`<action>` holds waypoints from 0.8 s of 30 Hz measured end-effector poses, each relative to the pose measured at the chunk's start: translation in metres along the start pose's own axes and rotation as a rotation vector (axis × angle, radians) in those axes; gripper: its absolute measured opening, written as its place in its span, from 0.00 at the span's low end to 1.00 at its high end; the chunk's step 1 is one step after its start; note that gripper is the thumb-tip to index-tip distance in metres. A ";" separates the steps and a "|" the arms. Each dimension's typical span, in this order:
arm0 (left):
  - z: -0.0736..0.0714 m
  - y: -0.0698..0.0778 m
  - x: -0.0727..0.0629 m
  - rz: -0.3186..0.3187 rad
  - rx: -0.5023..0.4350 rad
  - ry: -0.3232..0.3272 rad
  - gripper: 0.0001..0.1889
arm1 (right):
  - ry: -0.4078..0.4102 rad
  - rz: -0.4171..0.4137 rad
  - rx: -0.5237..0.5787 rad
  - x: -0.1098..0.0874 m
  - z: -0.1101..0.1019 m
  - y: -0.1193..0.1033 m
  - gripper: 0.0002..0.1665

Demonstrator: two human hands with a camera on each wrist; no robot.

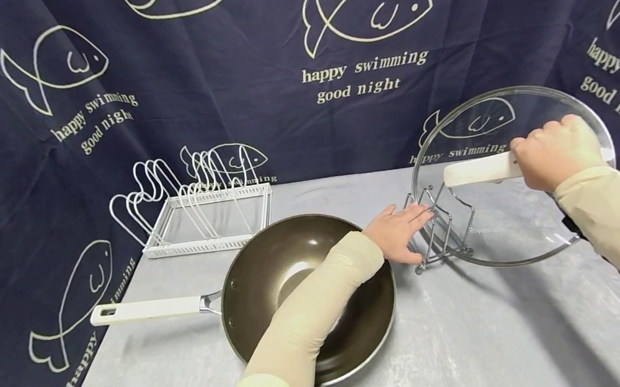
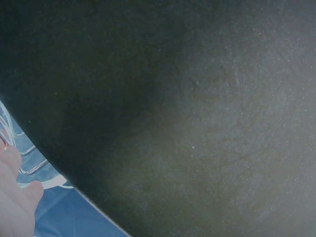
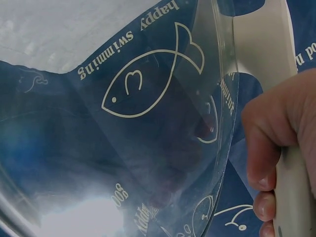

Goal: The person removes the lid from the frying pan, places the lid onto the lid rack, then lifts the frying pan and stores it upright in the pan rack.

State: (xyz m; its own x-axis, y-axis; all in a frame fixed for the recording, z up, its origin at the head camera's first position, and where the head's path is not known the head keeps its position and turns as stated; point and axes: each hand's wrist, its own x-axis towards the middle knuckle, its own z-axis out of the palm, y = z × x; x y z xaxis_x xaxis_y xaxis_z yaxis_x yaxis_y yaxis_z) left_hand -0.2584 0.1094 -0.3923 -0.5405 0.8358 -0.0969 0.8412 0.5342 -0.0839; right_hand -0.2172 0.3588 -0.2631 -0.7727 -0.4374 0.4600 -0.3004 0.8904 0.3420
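My right hand [image 1: 558, 152] grips the long pale handle of a clear glass lid [image 1: 536, 212], which stands upright at the right. In the right wrist view, fingers curl round that handle [image 3: 291, 192]. The lid's lower left edge overlaps a small metal wire rack [image 1: 449, 230]; whether it sits in a slot I cannot tell. My left hand [image 1: 400, 231] reaches across the wok, fingers spread and fairly straight, at the rack's left side. The brown wok [image 1: 256, 273] lies under my left forearm, its white handle pointing left. Its dark inside fills most of the left wrist view.
A white wire rack with a tray base [image 1: 211, 246] stands at the back left. A dark blue curtain [image 1: 278, 97] with fish drawings hangs behind the grey table [image 1: 442, 343] and along its sides.
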 end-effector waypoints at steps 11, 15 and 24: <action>0.001 0.001 0.002 0.006 0.007 0.001 0.48 | -0.054 0.002 -0.007 -0.002 -0.001 0.002 0.09; 0.002 0.001 0.001 0.009 0.022 -0.002 0.49 | -0.075 0.002 -0.007 -0.002 -0.002 0.001 0.11; -0.001 0.001 -0.001 0.008 0.034 -0.001 0.48 | -0.102 0.010 -0.010 -0.004 -0.005 0.000 0.12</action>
State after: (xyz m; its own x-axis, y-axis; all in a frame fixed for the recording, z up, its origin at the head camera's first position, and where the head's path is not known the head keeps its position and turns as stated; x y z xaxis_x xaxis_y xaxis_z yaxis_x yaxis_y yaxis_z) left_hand -0.2575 0.1093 -0.3916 -0.5337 0.8399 -0.0986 0.8444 0.5228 -0.1170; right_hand -0.2110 0.3597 -0.2611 -0.8285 -0.4131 0.3780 -0.2873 0.8931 0.3462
